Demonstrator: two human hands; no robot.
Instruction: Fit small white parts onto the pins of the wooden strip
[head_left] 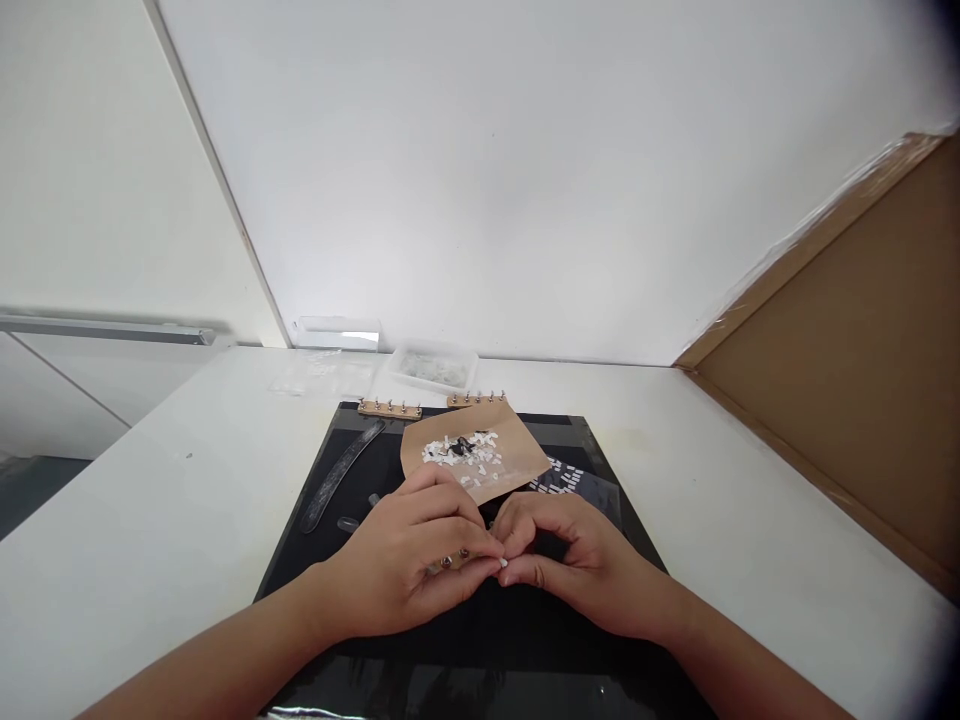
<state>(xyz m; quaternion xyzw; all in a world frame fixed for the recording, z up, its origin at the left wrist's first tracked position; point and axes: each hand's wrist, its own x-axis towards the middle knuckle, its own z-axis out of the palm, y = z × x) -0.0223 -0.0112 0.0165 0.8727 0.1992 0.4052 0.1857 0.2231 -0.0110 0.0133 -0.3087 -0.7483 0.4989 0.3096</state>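
Observation:
Over the black mat (510,630), my left hand (420,545) and my right hand (581,560) meet fingertip to fingertip. A small white piece (503,563) shows between their pinched thumbs and fingers; what it is exactly is too small to tell. Metal pegs (447,562) on a light brown strip show through the gap below my left fingers, mostly hidden by the hand. Just beyond the hands lies a brown paper sheet (521,450) with white scraps (472,455) and some black bits on it. A clear sheet with rows of white tabs (562,477) is partly behind my right hand.
A dark curved nail file (341,478) lies at the mat's left, near a clear nail tip (348,524). Two wooden strips with pegs, left (390,409) and right (477,399), stand at the back. Behind are a plastic box (433,368), clear bags (322,373) and a white wall (480,180).

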